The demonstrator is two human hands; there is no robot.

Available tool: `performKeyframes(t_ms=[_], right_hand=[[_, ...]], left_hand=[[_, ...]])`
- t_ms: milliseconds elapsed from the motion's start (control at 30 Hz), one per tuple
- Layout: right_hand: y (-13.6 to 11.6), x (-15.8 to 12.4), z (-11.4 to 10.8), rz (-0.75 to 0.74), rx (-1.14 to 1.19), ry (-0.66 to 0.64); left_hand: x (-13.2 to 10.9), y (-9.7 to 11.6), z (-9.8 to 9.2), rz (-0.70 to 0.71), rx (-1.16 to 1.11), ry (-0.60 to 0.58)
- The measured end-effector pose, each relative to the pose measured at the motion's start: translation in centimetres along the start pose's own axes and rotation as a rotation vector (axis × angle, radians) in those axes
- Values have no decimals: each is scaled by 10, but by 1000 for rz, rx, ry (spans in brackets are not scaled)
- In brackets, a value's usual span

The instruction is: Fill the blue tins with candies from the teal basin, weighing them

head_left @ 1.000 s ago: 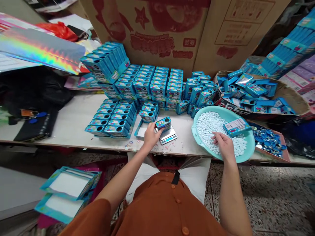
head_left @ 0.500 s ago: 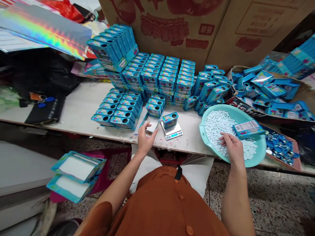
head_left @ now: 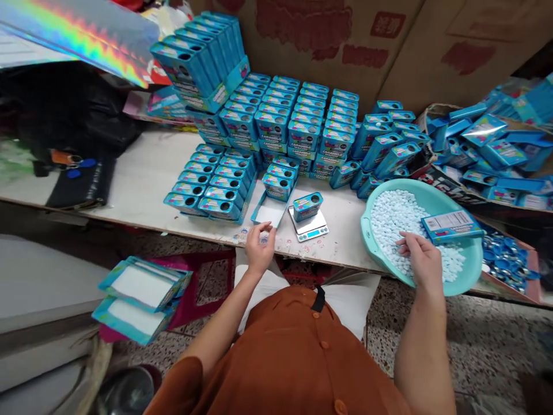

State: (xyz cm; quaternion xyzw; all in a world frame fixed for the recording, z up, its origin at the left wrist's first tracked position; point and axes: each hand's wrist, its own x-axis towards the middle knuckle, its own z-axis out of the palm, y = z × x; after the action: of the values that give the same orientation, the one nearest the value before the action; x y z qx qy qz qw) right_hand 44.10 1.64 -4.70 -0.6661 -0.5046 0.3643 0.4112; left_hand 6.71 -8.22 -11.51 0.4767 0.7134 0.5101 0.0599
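A blue tin [head_left: 307, 207] stands uncapped on a small scale [head_left: 313, 229]. The left hand [head_left: 260, 248], relaxed and empty, is beside a part-filled tray [head_left: 272, 210]; the right hand [head_left: 422, 259] is among white candies [head_left: 389, 219], grip unclear. The neighbouring tin block [head_left: 225, 183] looks complete but uncapped.

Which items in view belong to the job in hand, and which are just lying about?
Likely part of the job:
- teal basin
- white pellets
- digital scale
- blue box on the scale
- partly filled tray

Probably just lying about:
- rainbow-sheened sheet
- black pouch
- blue tags
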Motion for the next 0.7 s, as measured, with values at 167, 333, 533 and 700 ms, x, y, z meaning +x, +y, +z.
performKeyframes(t_ms=[167, 333, 533, 700], right_hand=[[-6, -3, 4, 16, -19, -2], [-8, -2, 5, 7, -15, -23], [-8, -4, 1, -12, -28, -43], [-10, -6, 0, -17, -34, -56]], left_hand=[[6, -1, 0, 9, 28, -19], [13, 1, 8, 21, 17, -40], [29, 18, 29, 83, -64, -110], [47, 38, 50, 118, -21, -210]])
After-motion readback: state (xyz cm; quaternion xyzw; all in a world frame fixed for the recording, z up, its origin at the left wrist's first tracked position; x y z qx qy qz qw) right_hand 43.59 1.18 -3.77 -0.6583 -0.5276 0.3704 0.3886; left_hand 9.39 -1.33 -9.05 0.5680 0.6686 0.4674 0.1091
